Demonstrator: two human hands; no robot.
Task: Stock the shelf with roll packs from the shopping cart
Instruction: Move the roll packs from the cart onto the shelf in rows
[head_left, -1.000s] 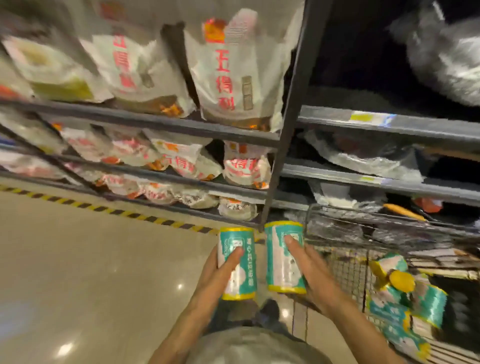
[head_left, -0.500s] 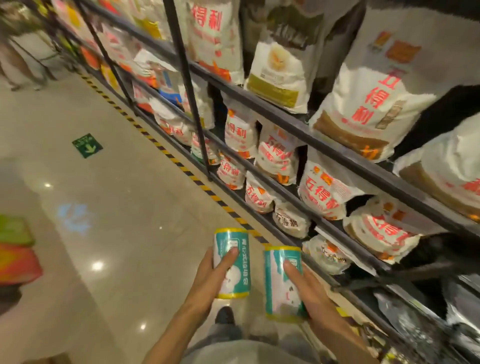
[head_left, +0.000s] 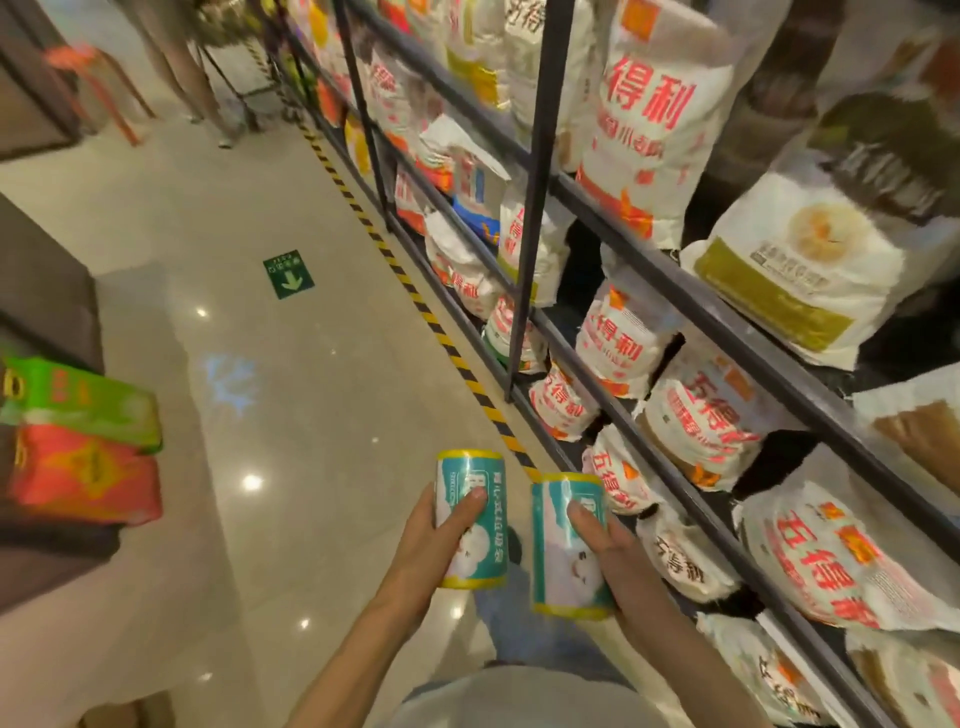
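My left hand (head_left: 434, 540) grips a teal roll pack with yellow ends (head_left: 475, 535), held upright in front of me. Beside it, my right hand (head_left: 615, 561) grips a second teal roll pack (head_left: 558, 551), also upright. The two packs are a small gap apart, over the floor. The dark metal shelf (head_left: 644, 260) runs along my right side, filled with white flour bags with red lettering (head_left: 618, 338). The shopping cart is out of view.
Yellow-black hazard tape (head_left: 415, 301) lines the floor along the shelf base. A green arrow sticker (head_left: 288, 274) marks the glossy floor. At left stands a dark display with green and red packs (head_left: 83, 441). A person's legs (head_left: 182, 67) and a red stool (head_left: 98, 78) are far up the aisle.
My view has swung left, away from the cart, which has dropped out of sight, and now looks along the aisle. Both hands still hold their roll packs at the same height.
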